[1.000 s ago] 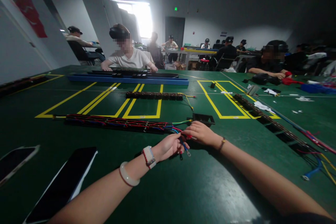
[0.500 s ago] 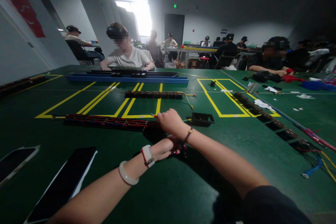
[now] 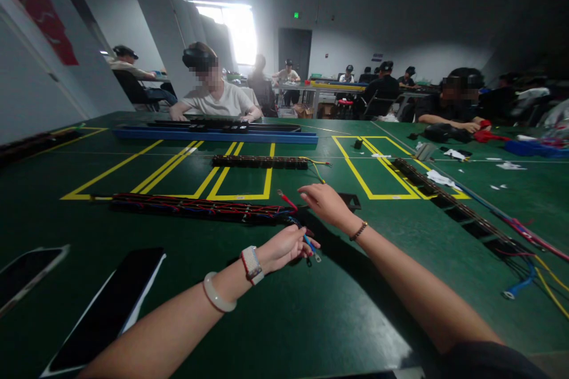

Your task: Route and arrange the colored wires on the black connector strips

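In the head view, a long black wiring strip with red and blue wires lies across the green table in front of me. My left hand is closed at its right end, with a blue cable between the fingers; the cable's metal ring lug points down to the right. A red cable with a ring lug bends up from that same end. Just right of it, my right hand hovers with fingers stretched out leftward, apart from the red cable; its underside is hidden. Behind it a black plastic frame is partly covered.
A shorter black strip lies beyond, near a blue rail. At right stretches another strip with cables. Two phones, one dark-screened phone nearer, lie at left. A co-worker sits opposite; another person works at right.
My right hand has moved right, away from the strip's end, and let go of the red cable, which now stands free. The blue cable in my left hand has come into view.
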The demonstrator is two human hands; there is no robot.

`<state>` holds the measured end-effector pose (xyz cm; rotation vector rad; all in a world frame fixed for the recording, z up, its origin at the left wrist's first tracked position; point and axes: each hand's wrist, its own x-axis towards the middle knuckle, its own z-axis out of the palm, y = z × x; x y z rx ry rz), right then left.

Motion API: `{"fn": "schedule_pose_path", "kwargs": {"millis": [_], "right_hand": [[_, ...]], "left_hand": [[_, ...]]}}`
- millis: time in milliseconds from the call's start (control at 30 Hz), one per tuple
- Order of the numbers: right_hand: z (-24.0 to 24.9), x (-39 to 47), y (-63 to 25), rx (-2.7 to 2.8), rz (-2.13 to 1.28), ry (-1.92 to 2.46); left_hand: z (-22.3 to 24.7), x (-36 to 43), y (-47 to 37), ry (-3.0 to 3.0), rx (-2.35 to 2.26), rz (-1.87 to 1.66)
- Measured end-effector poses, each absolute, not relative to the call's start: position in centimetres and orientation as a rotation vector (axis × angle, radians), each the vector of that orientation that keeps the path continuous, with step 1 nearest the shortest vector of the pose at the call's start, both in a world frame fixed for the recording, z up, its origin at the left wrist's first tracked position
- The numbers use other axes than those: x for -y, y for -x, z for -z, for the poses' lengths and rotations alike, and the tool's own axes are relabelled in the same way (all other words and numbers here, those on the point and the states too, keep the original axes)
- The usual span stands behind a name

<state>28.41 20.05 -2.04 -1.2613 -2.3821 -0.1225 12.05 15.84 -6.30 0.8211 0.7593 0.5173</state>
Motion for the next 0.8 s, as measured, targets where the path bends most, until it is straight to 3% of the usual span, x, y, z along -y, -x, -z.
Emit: {"fn": "schedule_pose_path", "kwargs": {"millis": [133, 267, 633, 800], "right_hand": [[5.5, -19.9, -30.9, 2.469, 0.449, 1.317], [6.8, -20.0, -31.3, 2.532, 0.57, 1.265], [7.0, -20.2, -31.0, 2.506, 0.571, 1.236], [6.3, -20.4, -30.6, 2.454, 0.433, 1.238]], "left_hand": [[5.8, -15.5, -12.1, -0.901, -0.875, -0.544], [5.0, -15.4, -11.9, -1.044, -0.934, -0.503], [3.4, -18.5, -9.0, -1.692, -1.1, -0.093], [3.5, -19.4, -8.5, -1.661, -1.009, -0.019]]}}
